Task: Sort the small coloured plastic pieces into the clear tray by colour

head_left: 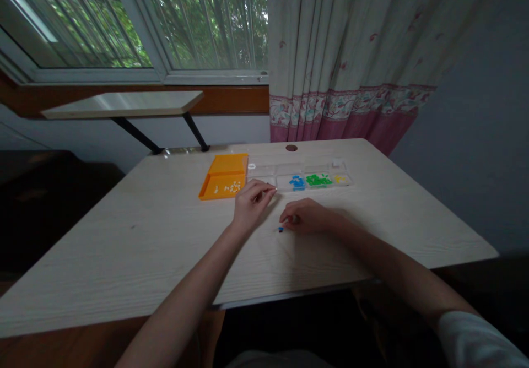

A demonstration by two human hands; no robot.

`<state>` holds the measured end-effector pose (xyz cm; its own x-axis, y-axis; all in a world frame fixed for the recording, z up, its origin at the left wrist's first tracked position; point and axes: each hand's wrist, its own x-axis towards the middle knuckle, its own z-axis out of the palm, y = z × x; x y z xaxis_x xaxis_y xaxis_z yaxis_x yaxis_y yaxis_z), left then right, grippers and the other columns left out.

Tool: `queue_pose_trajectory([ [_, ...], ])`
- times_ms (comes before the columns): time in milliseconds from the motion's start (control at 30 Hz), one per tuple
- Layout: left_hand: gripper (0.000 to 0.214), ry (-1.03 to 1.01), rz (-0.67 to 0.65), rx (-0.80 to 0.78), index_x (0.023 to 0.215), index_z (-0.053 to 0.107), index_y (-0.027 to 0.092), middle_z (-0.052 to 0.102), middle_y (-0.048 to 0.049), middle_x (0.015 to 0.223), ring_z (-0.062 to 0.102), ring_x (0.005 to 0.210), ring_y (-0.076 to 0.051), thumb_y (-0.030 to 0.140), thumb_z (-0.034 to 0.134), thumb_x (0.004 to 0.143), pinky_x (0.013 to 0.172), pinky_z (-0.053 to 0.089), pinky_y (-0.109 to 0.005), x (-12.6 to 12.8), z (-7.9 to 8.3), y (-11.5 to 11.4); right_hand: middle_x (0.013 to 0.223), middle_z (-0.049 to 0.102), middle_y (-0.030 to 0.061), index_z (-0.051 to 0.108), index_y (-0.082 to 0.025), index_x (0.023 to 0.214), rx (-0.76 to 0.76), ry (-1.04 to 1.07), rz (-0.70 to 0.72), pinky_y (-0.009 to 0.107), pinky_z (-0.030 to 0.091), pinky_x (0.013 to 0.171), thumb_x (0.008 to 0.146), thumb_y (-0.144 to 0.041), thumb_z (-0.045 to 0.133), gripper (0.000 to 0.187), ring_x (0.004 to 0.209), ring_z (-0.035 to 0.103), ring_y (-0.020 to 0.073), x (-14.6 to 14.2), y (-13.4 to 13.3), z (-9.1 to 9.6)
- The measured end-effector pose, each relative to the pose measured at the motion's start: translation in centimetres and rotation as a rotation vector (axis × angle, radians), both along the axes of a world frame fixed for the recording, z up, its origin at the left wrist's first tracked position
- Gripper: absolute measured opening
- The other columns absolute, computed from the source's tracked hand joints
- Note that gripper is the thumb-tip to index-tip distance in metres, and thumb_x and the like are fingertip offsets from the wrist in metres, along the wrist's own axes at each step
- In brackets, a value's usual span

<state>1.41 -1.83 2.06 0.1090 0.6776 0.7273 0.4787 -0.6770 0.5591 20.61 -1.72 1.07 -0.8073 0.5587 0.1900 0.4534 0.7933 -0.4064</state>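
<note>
My left hand [250, 201] rests on the pale wooden table [173, 247] with its fingers curled in a pinch near the clear compartment box [300, 174]; what it pinches is too small to see. My right hand [306, 216] lies curled on the table beside it, its fingertips pinched on a small blue bead [281, 229]. The box holds blue beads [296, 181], green beads [318, 180] and yellow beads [341, 179] in separate cells. An orange tray [224, 178] with small white beads [232, 187] sits just left of the box.
A round cable hole [291, 148] is at the table's far edge. A narrow shelf [124, 103] on black brackets hangs below the window. A flowered curtain [343, 70] hangs behind the table. Dark furniture stands at the left.
</note>
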Motion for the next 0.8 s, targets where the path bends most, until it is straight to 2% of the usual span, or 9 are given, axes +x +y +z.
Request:
queue_pose_trajectory([
  [100, 0.014, 0.049, 0.031, 0.011, 0.077, 0.065, 0.014, 0.06, -0.0036, 0.071, 0.049, 0.058, -0.009, 0.026, 0.058, 0.079, 0.053, 0.04, -0.019, -0.4, 0.0, 0.3, 0.077, 0.066, 0.0003, 0.067, -0.021, 0.091, -0.046, -0.046, 0.001, 0.018, 0.04, 0.06, 0.077, -0.023, 0.057, 0.017, 0.06, 0.056, 0.0082, -0.3, -0.3, 0.2],
  [200, 0.017, 0.234, 0.121, 0.013, 0.081, 0.065, 0.016, 0.061, -0.0046, 0.078, 0.054, 0.067, -0.011, 0.029, 0.054, 0.082, 0.058, 0.041, -0.021, -1.4, 0.2, 0.8, 0.078, 0.066, 0.0001, 0.068, -0.022, 0.091, -0.052, -0.079, 0.012, 0.019, 0.041, 0.062, 0.077, -0.022, 0.057, 0.018, 0.061, 0.057, 0.0086, -0.4, -0.4, 0.3],
  [267, 0.02, 0.379, 0.269, -0.028, 0.085, 0.065, 0.017, 0.06, -0.0062, 0.085, 0.056, 0.074, -0.014, 0.03, 0.051, 0.083, 0.06, 0.041, -0.024, -2.3, 0.5, 1.1, 0.079, 0.066, 0.0004, 0.068, -0.022, 0.092, -0.053, -0.088, 0.016, 0.019, 0.041, 0.063, 0.077, -0.02, 0.057, 0.019, 0.063, 0.058, 0.0092, -0.3, -0.3, 0.2],
  [367, 0.021, 0.495, 0.549, -0.179, 0.085, 0.064, 0.018, 0.059, -0.0092, 0.091, 0.056, 0.074, -0.019, 0.03, 0.047, 0.084, 0.057, 0.038, -0.028, -3.6, 0.9, 1.5, 0.083, 0.066, 0.0012, 0.068, -0.021, 0.092, -0.059, -0.082, 0.019, 0.02, 0.042, 0.065, 0.077, -0.016, 0.056, 0.02, 0.069, 0.059, 0.0105, -0.1, 0.0, 0.1],
  [467, 0.022, 0.57, 0.696, -0.354, 0.084, 0.064, 0.016, 0.057, -0.0122, 0.091, 0.056, 0.071, -0.021, 0.028, 0.046, 0.083, 0.056, 0.037, -0.029, -5.1, 0.8, 2.0, 0.085, 0.067, 0.0017, 0.068, -0.021, 0.09, -0.073, -0.081, 0.01, 0.02, 0.043, 0.068, 0.078, -0.016, 0.055, 0.019, 0.074, 0.06, 0.0113, 0.1, 0.2, -0.1],
  [533, 0.024, 0.635, 0.74, -0.428, 0.086, 0.065, 0.014, 0.057, -0.0141, 0.09, 0.056, 0.07, -0.022, 0.026, 0.045, 0.083, 0.056, 0.038, -0.03, -5.9, 0.5, 2.3, 0.087, 0.067, 0.0019, 0.068, -0.021, 0.091, -0.077, -0.081, 0.006, 0.021, 0.043, 0.07, 0.078, -0.017, 0.055, 0.018, 0.076, 0.061, 0.0117, 0.2, 0.4, -0.3],
  [633, 0.026, 0.704, 0.76, -0.455, 0.09, 0.065, 0.014, 0.058, -0.0144, 0.092, 0.056, 0.07, -0.022, 0.022, 0.042, 0.082, 0.056, 0.039, -0.031, -6.3, 0.2, 2.6, 0.089, 0.067, 0.0023, 0.067, -0.021, 0.093, -0.075, -0.061, 0.002, 0.022, 0.043, 0.073, 0.08, -0.019, 0.055, 0.018, 0.079, 0.061, 0.0123, 0.4, 0.6, -0.6],
  [733, 0.027, 0.705, 0.709, -0.417, 0.093, 0.065, 0.016, 0.058, -0.0122, 0.095, 0.057, 0.074, -0.021, 0.025, 0.042, 0.083, 0.059, 0.041, -0.03, -5.7, 0.3, 2.3, 0.087, 0.067, 0.0027, 0.067, -0.02, 0.091, -0.071, -0.054, 0.014, 0.022, 0.043, 0.073, 0.081, -0.022, 0.055, 0.016, 0.079, 0.061, 0.0122, 0.5, 0.7, -0.8],
  [800, 0.028, 0.703, 0.62, -0.369, 0.095, 0.064, 0.017, 0.059, -0.0102, 0.096, 0.058, 0.078, -0.021, 0.029, 0.042, 0.083, 0.062, 0.042, -0.029, -4.8, 0.5, 2.0, 0.086, 0.067, 0.0028, 0.067, -0.02, 0.089, -0.069, -0.056, 0.018, 0.022, 0.043, 0.074, 0.082, -0.021, 0.054, 0.015, 0.078, 0.061, 0.0121, 0.4, 0.7, -0.7],
])
